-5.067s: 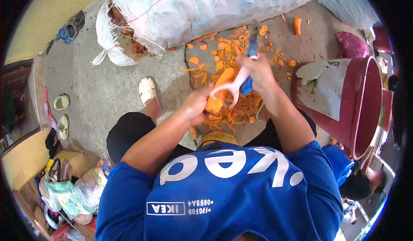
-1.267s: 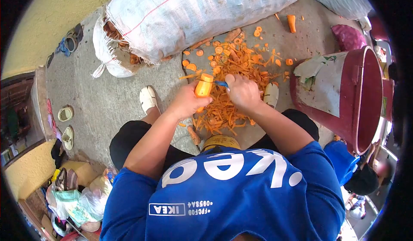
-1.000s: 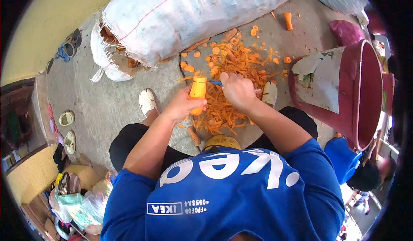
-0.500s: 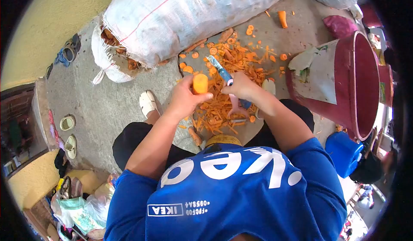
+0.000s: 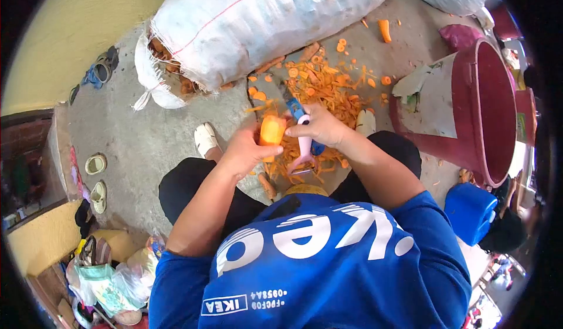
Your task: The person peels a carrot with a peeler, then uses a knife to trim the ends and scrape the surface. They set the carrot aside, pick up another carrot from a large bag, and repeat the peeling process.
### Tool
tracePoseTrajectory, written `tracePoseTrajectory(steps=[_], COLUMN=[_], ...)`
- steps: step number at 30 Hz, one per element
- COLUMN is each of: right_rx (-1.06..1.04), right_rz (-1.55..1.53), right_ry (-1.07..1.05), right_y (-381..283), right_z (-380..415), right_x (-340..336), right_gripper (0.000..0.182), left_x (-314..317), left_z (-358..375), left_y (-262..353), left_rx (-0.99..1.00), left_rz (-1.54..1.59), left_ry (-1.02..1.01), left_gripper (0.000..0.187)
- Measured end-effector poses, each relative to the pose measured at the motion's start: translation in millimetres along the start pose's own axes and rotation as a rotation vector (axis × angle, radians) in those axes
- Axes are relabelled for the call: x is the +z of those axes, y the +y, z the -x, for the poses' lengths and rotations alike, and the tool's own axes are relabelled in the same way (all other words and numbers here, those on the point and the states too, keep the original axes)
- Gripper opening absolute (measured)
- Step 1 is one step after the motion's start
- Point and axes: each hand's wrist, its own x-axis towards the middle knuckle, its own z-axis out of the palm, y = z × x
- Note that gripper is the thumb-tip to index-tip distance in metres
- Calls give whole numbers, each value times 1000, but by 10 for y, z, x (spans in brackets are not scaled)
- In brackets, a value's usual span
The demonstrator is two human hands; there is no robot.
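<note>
Peeled carrot point(image 5: 272, 131) in my left hand point(image 5: 241, 150), above orange peelings point(image 5: 331, 88).
From my far place I see the left hand closed around the carrot; the right hand point(image 5: 324, 125), just beside, is gripping together the pink peeler point(image 5: 305, 143) and the blue-handled knife point(image 5: 295, 109). The peelings lie on grey floor point(image 5: 146, 135), near the white sack point(image 5: 252, 29).

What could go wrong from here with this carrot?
The right hand grips the peeler while its fingers reach to the carrot, so the peeler might slip. The left hand could lose that carrot if its surface is slick. Peelings beside the shoe may prove slippery underfoot.
</note>
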Motion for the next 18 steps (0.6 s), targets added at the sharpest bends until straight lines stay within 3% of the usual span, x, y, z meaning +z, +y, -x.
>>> tracePoseTrajectory(steps=[3, 6, 7, 10, 11, 14, 18], right_rx=[-107, -1, -51, -394, -468, -526, -450], right_rz=[234, 336, 233, 609, 843, 1051, 1142], right_ry=[18, 264, 366, 484, 446, 477, 438], right_y=[-235, -431, -561, -454, -441, -212, -119], right_z=[9, 35, 111, 95, 133, 68, 38], right_x=[28, -251, -306, -306, -255, -126, -141], right_gripper=[29, 25, 24, 20, 19, 19, 18], left_x=[93, 106, 116, 138, 160, 182, 150], left_z=[-138, -293, -332, -390, -400, -441, -492], left_y=[-68, -66, -81, -61, -26, 42, 14], left_rx=[181, 158, 148, 88, 47, -2, -42], left_rz=[243, 57, 11, 14, 105, 297, 391], left_ry=[-97, -37, -33, -35, -53, -88, -106], left_gripper=[46, 42, 41, 36, 34, 29, 24])
